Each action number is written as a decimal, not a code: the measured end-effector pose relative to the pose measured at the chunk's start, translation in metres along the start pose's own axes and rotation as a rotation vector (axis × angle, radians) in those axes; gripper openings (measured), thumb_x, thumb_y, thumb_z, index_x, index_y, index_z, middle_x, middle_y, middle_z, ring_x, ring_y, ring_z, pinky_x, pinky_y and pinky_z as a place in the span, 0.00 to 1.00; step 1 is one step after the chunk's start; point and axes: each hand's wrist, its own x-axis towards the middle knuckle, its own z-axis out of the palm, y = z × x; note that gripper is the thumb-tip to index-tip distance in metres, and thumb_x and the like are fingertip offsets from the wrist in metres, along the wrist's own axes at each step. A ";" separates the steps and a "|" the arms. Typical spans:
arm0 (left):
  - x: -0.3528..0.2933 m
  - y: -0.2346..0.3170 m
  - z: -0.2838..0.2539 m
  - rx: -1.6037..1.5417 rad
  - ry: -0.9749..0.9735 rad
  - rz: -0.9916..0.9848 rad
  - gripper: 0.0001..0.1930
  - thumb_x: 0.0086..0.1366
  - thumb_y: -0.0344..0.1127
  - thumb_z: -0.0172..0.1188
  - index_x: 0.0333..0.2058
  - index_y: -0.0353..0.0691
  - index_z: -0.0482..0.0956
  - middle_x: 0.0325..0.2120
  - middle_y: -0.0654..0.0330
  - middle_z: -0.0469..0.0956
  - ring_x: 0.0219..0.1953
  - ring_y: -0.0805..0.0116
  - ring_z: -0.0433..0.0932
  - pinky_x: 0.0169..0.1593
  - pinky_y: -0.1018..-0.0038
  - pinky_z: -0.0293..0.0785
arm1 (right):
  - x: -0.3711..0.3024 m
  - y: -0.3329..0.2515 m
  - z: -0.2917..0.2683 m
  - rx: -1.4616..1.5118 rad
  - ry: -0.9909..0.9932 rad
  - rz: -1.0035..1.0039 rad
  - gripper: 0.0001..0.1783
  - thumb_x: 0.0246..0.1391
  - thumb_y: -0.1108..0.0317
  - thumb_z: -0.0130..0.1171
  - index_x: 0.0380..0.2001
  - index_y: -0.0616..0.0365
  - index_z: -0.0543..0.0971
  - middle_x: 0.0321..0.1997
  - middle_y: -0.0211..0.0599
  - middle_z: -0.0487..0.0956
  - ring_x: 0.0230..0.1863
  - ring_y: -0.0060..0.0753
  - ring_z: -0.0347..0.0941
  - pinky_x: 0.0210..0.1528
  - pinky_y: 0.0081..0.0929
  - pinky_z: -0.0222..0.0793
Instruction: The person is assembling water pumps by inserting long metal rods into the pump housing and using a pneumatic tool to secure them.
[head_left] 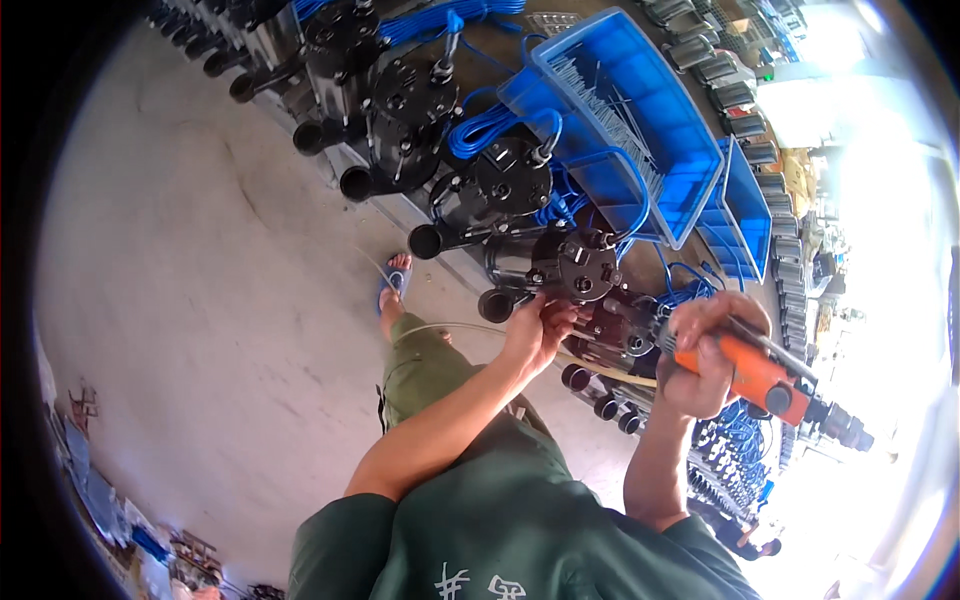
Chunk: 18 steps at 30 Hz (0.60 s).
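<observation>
My right hand (712, 352) is wrapped round an orange power drill (745, 375), held up at the right. The drill's black chuck (845, 427) points right, away from me. My left hand (540, 328) has its fingers pinched together at the near side of a black motor-like unit, a submersible pump by its look (585, 265), with a round bolted top and a blue cable. Whatever is between those fingertips is hidden. Just right of that hand stands another dark pump (625, 325), partly covered by my right hand.
More black pumps (500, 180) with side pipes run in a row to the upper left. A blue crate (690, 150) holds long thin metal rods (610, 110). Beside it is a second blue crate (735, 215). Coiled blue cables (485, 130) lie among the pumps. A pale hose (460, 325) crosses near my leg.
</observation>
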 end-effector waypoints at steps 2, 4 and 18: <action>0.004 -0.007 0.001 -0.056 0.033 0.031 0.13 0.76 0.31 0.39 0.45 0.34 0.73 0.36 0.52 0.80 0.30 0.66 0.77 0.33 0.73 0.75 | -0.012 0.004 -0.011 0.017 0.028 0.052 0.26 0.46 0.73 0.58 0.51 0.69 0.70 0.37 0.50 0.76 0.23 0.28 0.70 0.30 0.31 0.72; 0.005 -0.018 0.003 -0.097 0.024 0.049 0.12 0.76 0.31 0.39 0.44 0.34 0.73 0.35 0.52 0.79 0.30 0.65 0.78 0.32 0.73 0.75 | -0.018 0.008 -0.019 -0.005 0.023 0.074 0.25 0.46 0.73 0.58 0.50 0.70 0.71 0.37 0.50 0.76 0.23 0.28 0.70 0.30 0.31 0.72; 0.017 -0.017 -0.014 -0.101 -0.053 0.151 0.15 0.77 0.31 0.36 0.40 0.29 0.72 0.33 0.46 0.79 0.31 0.56 0.83 0.33 0.67 0.82 | -0.024 0.042 -0.019 0.024 0.062 0.141 0.21 0.45 0.76 0.56 0.46 0.68 0.72 0.36 0.50 0.76 0.23 0.29 0.70 0.30 0.30 0.74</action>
